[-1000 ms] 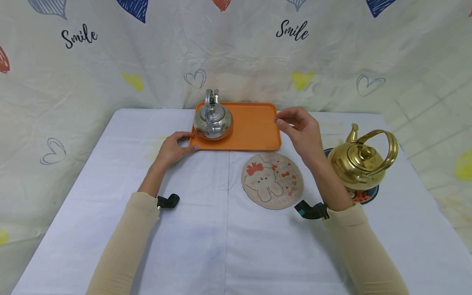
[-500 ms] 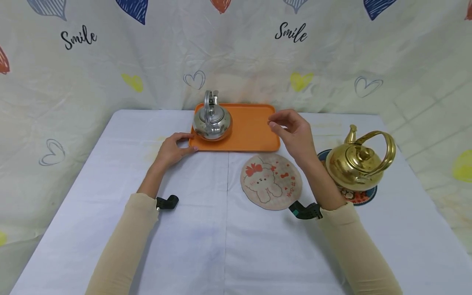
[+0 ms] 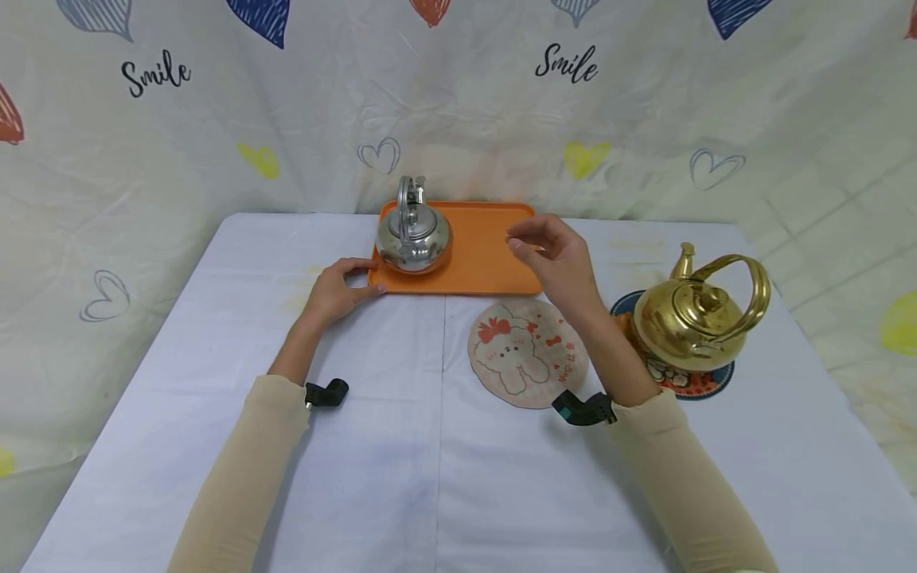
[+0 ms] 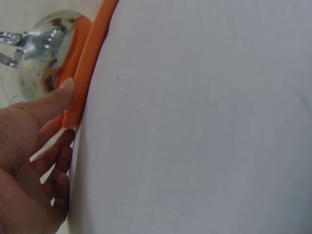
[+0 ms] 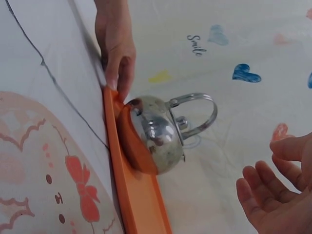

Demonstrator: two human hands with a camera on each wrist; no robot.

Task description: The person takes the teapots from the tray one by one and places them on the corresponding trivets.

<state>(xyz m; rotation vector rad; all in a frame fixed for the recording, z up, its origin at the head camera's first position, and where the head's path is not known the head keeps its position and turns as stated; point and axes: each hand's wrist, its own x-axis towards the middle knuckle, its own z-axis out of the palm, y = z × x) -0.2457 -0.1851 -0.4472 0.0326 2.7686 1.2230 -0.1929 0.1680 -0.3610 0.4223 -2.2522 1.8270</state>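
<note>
A silver kettle (image 3: 414,235) stands upright on the left part of the orange tray (image 3: 494,263) at the back of the table. My left hand (image 3: 335,291) grips the tray's front left corner, thumb along the front rim and fingers at the left side; the left wrist view shows the thumb (image 4: 63,95) pressed on the rim. Raised over the tray's right end is my right hand (image 3: 562,263), fingers loosely bent. The right wrist view shows this hand (image 5: 282,187) holding nothing and apart from the kettle (image 5: 153,134).
In front of the tray lies a round beige mat (image 3: 526,354) with a rabbit drawing. A gold kettle (image 3: 691,322) stands on a patterned round mat (image 3: 698,386) at the right, beside my right forearm. Behind the table hangs a printed curtain (image 3: 473,103).
My right hand has left the tray's right rim and moved left over the tray. The left hand, the tray and both kettles have stayed in place.
</note>
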